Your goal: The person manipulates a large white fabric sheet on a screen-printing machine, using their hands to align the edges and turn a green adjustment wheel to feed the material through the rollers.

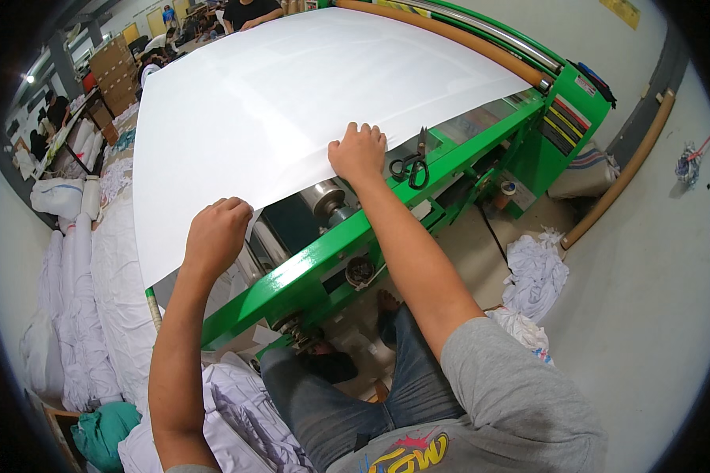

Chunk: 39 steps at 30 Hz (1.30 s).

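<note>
A wide white sheet [237,118] is spread over a green machine [331,260], from the roller at the far side down to the near left. My left hand [218,232] has its fingers curled over the sheet's near edge. Farther right along the same edge, my right hand [358,154] is closed on it too, fingers bent over the top. I cannot tell whether the sheet is paper or fabric. Black-handled scissors [412,164] lie on the green frame just right of my right hand, blades pointing away. Both thumbs are mostly hidden.
A brown cardboard-coloured roll [481,49] runs along the machine's far side. Another person [248,13] stands at the sheet's far edge. White cloth [95,307] is heaped at left, with more cloth [535,274] on the floor at right. A long brown tube [627,173] leans against the wall.
</note>
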Tool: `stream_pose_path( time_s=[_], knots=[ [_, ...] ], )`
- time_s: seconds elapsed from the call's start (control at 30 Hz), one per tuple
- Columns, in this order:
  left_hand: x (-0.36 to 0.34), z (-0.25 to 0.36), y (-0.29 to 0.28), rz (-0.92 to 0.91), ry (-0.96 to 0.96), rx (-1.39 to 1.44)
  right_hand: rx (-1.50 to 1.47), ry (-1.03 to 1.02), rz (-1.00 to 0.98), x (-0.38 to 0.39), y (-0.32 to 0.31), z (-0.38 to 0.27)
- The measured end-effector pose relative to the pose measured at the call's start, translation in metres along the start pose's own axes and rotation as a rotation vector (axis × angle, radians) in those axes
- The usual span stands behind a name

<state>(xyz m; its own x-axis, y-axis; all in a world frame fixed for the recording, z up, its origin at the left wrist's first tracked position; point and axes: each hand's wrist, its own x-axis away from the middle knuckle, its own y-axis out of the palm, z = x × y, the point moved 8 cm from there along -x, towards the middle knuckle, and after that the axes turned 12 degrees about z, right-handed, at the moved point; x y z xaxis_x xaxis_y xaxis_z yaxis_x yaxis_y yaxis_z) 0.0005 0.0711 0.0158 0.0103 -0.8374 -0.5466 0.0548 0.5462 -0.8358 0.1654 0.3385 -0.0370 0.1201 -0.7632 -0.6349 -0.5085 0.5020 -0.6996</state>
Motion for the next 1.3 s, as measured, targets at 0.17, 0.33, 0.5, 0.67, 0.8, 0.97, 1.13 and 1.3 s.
stream_pose_path(
  time_s=[0.17, 0.33, 0.5, 0.67, 0.8, 0.97, 1.13, 1.3],
  knots=[
    [0.0017, -0.0033, -0.0046, 0.008, -0.027, 0.012, -0.009, 0.01, -0.062, 0.0003, -0.003, -0.0037],
    [0.0002, -0.0008, -0.0065, -0.013, -0.033, -0.006, 0.001, 0.014, -0.065, -0.0006, -0.0024, -0.0016],
    [0.0013, -0.002, -0.0092, 0.002, -0.04, 0.008, -0.016, 0.018, -0.094, 0.0003, -0.0045, -0.004],
    [-0.0005, -0.0022, -0.0082, -0.012, -0.051, 0.013, -0.023, 0.018, -0.009, -0.0004, -0.0003, 0.0006],
    [0.0007, -0.0026, -0.0074, -0.011, -0.038, 0.001, -0.023, 0.015, 0.001, 0.0006, -0.0001, -0.0001],
    [0.0026, -0.005, -0.0055, -0.021, -0.026, -0.011, -0.03, 0.031, -0.038, -0.0002, -0.0021, -0.0016],
    [0.0018, -0.0029, -0.0063, -0.031, -0.041, -0.002, -0.028, 0.028, -0.029, 0.0005, -0.0026, -0.0011],
    [0.0022, -0.002, -0.0062, -0.031, -0.042, 0.021, -0.019, 0.024, -0.014, -0.0003, -0.0028, -0.001]
  ],
)
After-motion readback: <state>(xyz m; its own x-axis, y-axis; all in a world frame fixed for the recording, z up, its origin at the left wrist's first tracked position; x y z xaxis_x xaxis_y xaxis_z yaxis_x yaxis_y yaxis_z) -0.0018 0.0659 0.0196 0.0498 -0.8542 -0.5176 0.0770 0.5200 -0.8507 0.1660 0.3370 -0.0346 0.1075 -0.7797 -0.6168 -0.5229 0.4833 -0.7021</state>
